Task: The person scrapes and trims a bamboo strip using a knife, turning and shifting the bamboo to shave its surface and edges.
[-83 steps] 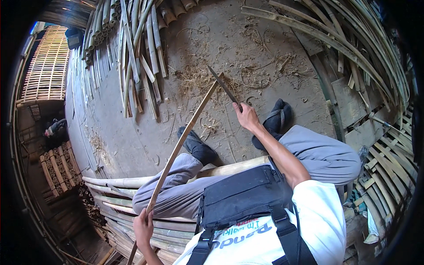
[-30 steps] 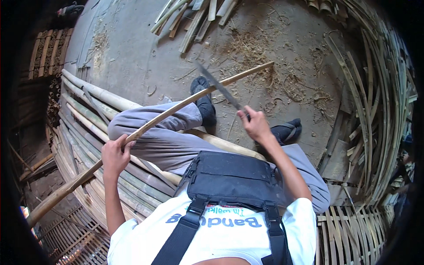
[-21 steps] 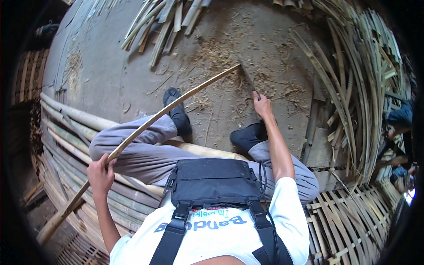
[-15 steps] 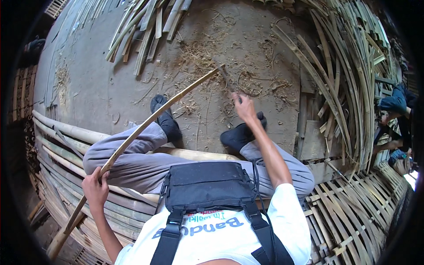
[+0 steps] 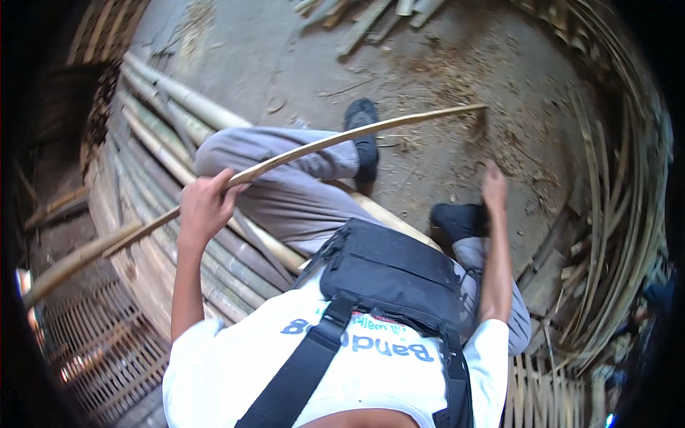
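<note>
A long, thin bamboo strip (image 5: 321,148) slants across my lap, rising to the right. My left hand (image 5: 207,207) is closed around it above my left knee, and its lower end runs on behind the hand to the left. My right hand (image 5: 494,187) is closed on a slim dark knife (image 5: 486,132), blurred here, in front of my right foot. The blade points away from me, up to the far tip of the strip; whether they touch I cannot tell.
Bamboo poles (image 5: 171,146) lie side by side at my left. Shavings (image 5: 464,78) litter the floor ahead, with split bamboo pieces (image 5: 371,25) beyond. A heap of long strips (image 5: 621,192) curves along the right. A black bag (image 5: 392,267) sits against my front.
My view has swung round, so the scene sits further right and turned. The strip now lies flatter across the picture, still in my left hand, with the knife still by its far tip.
</note>
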{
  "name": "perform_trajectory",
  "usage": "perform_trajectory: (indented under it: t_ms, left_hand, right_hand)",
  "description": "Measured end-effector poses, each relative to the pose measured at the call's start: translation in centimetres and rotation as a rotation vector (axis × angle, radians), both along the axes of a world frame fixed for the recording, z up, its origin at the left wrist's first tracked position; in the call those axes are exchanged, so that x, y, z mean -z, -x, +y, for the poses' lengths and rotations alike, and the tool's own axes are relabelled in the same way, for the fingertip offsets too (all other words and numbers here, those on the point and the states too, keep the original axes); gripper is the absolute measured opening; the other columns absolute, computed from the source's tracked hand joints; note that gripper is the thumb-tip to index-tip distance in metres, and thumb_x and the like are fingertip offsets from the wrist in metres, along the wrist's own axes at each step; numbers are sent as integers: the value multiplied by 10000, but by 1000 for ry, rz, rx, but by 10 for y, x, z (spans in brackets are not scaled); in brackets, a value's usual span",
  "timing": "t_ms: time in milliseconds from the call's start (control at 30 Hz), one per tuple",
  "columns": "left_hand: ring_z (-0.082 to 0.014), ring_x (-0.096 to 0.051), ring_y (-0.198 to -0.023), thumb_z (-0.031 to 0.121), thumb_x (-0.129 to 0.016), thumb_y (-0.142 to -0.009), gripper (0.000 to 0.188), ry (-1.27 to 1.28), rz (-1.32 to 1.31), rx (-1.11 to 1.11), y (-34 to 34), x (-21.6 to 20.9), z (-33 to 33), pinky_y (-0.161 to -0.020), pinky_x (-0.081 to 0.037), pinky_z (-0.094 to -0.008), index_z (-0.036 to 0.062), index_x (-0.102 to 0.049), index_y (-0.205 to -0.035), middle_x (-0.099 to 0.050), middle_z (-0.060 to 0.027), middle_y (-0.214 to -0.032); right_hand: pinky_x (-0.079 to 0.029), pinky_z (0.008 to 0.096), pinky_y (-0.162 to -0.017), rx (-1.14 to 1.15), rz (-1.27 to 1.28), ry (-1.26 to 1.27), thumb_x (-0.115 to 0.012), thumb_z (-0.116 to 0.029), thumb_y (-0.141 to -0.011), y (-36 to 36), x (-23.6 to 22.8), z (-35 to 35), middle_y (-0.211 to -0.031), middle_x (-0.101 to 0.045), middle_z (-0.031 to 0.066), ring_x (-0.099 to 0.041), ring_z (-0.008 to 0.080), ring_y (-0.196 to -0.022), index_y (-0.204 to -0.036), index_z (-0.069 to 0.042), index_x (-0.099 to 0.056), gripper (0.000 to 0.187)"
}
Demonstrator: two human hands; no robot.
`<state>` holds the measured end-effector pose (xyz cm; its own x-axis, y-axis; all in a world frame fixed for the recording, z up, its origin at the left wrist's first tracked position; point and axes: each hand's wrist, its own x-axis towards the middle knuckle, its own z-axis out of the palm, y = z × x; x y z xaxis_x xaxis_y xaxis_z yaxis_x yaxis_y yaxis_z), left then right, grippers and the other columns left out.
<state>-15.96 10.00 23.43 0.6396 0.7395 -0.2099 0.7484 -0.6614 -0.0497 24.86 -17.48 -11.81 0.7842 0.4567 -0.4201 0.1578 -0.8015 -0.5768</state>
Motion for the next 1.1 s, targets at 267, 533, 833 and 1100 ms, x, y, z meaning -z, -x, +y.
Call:
perform_trajectory:
  t_ms: [267, 533, 833, 1100]
  left_hand:
    - [-267, -550, -513, 292, -624, -900, 259, 466, -73, -176, -22, -26, 0, -491, -427, -376, 50, -560, -968, -551, -117, -574]
    - [-92, -378, -290, 411, -303, -1029, 327, 2021, -487, -956, -81, 32, 16, -317, -320, -213, 146, -472, -942, -371, 17, -479]
    - [-88, -290, -388, 377, -316, -1009, 430, 2382, -885, -1071, -173, 122, -5, -365, -254, -229, 105, -381, -683, -292, 40, -442]
    - [-99, -236, -389, 429, -242, -1027, 447, 2060, -705, -1031, -151, 110, -36, -339, -207, -246, 128, -344, -712, -275, 36, -469]
  right_hand:
    - [-399, 286, -413, 174, 408, -211, -410, -606, -947, 9, -59, 2, -633, -530, 50, -520, 148, -493, -808, -51, -554, 591]
    - [-297, 218, -346, 209, 469, -560, -420, -546, -970, 62, -168, 29, -543, -388, -27, -403, 69, -426, -815, -96, -457, 477]
    - [-355, 384, -454, -494, 180, -573, -566, -370, -943, 112, -213, 27, -517, -432, 157, -511, 341, -452, -821, -21, -490, 378]
    - [-390, 411, -476, -330, 68, -339, -549, -348, -949, 55, -175, 45, -549, -501, 214, -528, 301, -458, -789, 6, -526, 390]
